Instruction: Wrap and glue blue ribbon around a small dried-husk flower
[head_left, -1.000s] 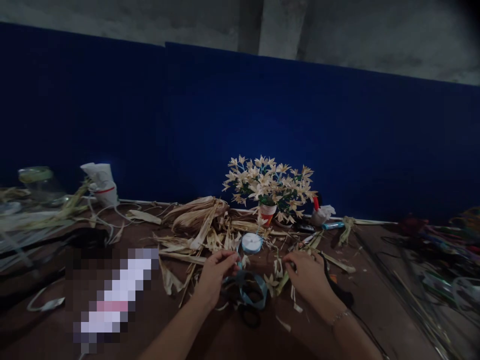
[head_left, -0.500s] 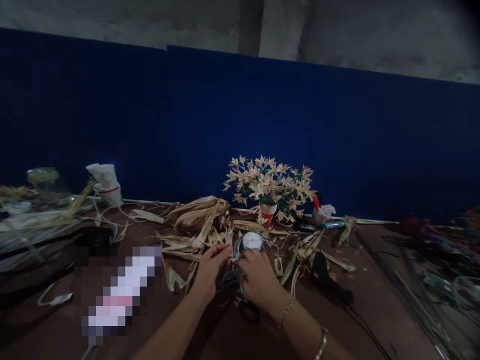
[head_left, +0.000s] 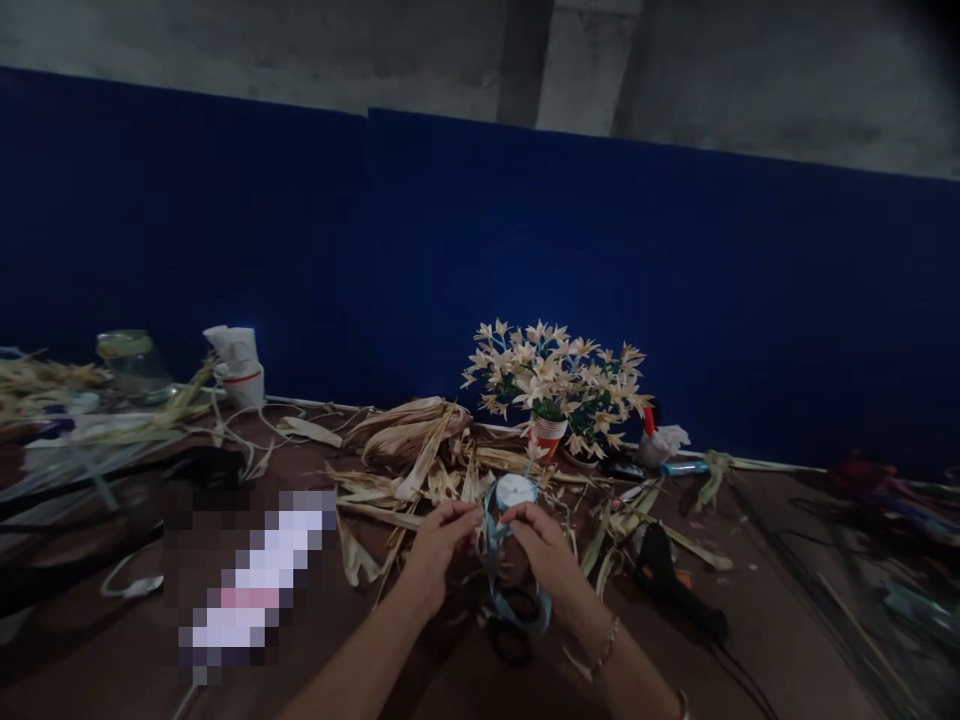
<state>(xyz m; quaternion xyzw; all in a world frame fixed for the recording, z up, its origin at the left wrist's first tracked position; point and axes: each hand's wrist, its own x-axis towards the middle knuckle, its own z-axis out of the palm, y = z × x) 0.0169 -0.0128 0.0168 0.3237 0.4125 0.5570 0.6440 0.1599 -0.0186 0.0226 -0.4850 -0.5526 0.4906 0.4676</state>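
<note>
Just in front of the husk pile, my left hand (head_left: 442, 545) is closed in a pinch; what lies between its fingertips is too small to make out. A light-blue ribbon (head_left: 491, 560) hangs down between my hands and loops up to the right. My right hand (head_left: 546, 545) pinches this ribbon near its upper part. Right behind the fingers stands a white-and-blue roll (head_left: 517, 490), with a pale husk flower (head_left: 535, 455) rising at its back. Dark scissors handles (head_left: 514, 640) lie on the table beneath the hands, partly covered by the ribbon.
Dried corn husks (head_left: 409, 435) spread behind my hands. A cup of husk flowers (head_left: 547, 437) stands against the blue partition (head_left: 450, 250). A black glue gun (head_left: 679, 590) lies at right, with its cord trailing forward. Cables and a glass jar (head_left: 135, 365) are at left.
My hands have drawn apart slightly, and the light-blue ribbon now shows hanging between them. The scissors between the hands are less visible. The whole view has shifted a little.
</note>
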